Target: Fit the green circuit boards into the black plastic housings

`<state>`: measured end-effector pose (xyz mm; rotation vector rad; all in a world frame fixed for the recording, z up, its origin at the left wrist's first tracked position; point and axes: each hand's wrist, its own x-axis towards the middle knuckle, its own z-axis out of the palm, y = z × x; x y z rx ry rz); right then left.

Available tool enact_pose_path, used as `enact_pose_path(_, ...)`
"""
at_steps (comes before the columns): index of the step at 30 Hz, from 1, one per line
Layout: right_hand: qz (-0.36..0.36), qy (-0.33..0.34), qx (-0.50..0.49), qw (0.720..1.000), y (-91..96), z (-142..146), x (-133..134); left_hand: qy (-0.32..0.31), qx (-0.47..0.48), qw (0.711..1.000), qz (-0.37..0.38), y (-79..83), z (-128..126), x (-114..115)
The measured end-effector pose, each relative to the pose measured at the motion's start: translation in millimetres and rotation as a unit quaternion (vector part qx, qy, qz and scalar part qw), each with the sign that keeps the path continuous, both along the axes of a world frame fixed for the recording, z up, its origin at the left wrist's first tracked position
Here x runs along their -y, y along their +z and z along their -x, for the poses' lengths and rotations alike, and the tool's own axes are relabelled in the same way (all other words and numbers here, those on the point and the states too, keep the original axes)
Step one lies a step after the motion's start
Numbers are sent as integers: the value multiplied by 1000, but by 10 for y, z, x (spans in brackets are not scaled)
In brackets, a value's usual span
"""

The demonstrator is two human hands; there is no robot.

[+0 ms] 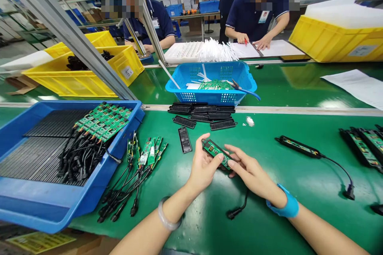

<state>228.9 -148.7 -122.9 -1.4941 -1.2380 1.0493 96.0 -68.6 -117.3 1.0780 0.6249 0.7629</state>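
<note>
Between my two hands is a green circuit board (213, 150) seated in a narrow black plastic case, with a black cable and plug (236, 211) trailing below it. My left hand (204, 163) is closed around the case's left side, its thumb pressing on the board. My right hand (251, 171) grips the lower right end, thumb on the board and fingers partly behind. Just left of my hands lies a single black case half (185, 140). Several more black case pieces (206, 116) are piled beyond. To the right rests a black case with a board and cable (299, 146).
A blue tray (131, 105) holds boards and cables at left, beside loose wired boards (149, 153). A blue basket (209, 67) with pliers (239, 86) stands ahead. Filled cases (362, 147) lie far right. Yellow bins (332, 42) and co-workers (254, 20) are across the table.
</note>
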Motion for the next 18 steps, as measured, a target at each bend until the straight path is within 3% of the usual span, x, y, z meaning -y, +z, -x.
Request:
enact_pose_path(2, 24, 38, -54, 998, 1, 22, -12, -4, -20, 1000, -5, -5, -3, 7)
enact_pose_path(7, 48, 5, -37, 998, -24, 80, -3, 8, -48, 998, -29, -31, -12, 15)
enact_pose_path(11, 59, 17, -49, 997, -31, 78, -2, 14, -30, 999, -24, -38, -14, -2)
enact_pose_path(15, 32, 0, 82, 996, -6, 16, -2, 62, -4, 998, -31, -10, 4, -46)
enact_pose_path(18, -11, -29, 198, 980, 0, -40, 11, 75, 8, 997, -34, 15, 25, -70)
